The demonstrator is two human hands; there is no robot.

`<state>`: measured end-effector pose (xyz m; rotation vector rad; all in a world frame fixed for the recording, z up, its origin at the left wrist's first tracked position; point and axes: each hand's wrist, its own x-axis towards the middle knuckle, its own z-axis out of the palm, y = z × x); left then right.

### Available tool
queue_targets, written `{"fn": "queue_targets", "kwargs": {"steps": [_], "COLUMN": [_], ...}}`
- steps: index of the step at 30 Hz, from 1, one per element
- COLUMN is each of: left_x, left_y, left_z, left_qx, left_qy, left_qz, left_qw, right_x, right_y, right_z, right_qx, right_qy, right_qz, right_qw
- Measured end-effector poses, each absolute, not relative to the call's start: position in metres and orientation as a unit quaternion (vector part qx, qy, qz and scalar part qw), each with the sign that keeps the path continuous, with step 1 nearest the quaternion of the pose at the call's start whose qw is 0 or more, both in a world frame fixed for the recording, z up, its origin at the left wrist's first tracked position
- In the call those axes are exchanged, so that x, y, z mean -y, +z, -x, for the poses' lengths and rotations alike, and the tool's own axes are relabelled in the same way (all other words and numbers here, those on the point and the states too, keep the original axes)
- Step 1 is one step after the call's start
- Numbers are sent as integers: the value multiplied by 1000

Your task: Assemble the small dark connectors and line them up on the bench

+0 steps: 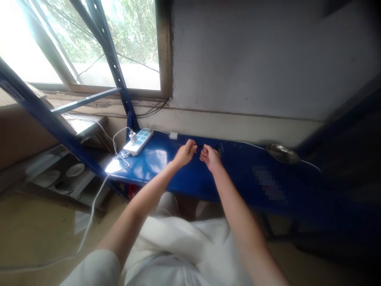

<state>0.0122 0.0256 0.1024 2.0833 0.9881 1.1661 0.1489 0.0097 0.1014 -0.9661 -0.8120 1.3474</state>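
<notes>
Above the blue shelf top my two hands are close together, a narrow gap between them. The fingers of my left hand are closed in a pinch. My right hand is closed too, its thumb and fingertips pressed together and facing the left. Something thin and dark seems to run between the fingertips, too small and blurred to name. Just right of my right hand, a small dark object lies on the blue surface, partly hidden. Behind it are several tiny pale bits.
A white power strip with a plugged-in white charger stands at the left, its cable hanging down. A white adapter lies at the back. To the right is a shiny metal lamp-like object. Blue uprights frame the left.
</notes>
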Motion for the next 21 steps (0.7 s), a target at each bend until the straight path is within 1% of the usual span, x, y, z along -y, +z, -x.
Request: {"fn": "queue_targets", "kwargs": {"steps": [4, 8, 12, 16, 21], "left_x": [-20, -17, -18, -21, -23], "left_y": [104, 105, 108, 113, 121], "left_z": [-12, -15, -18, -21, -20], "left_qx": [-388, -407, -405, -395, -400], "left_qy": [428, 442, 455, 443, 410], "left_qz": [-773, -742, -694, -647, -565], "left_qw": [264, 298, 385, 478, 594], "right_x": [-8, -8, -8, -6, 1], "right_y": [104, 104, 105, 106, 111], "right_z": [-147, -145, -144, -145, -151], "right_qx": [377, 429, 457, 479, 551], "right_qy": [539, 483, 441, 370, 258], "right_qz": [442, 466, 481, 504, 536], "right_qw": [609, 605, 604, 616, 586]}}
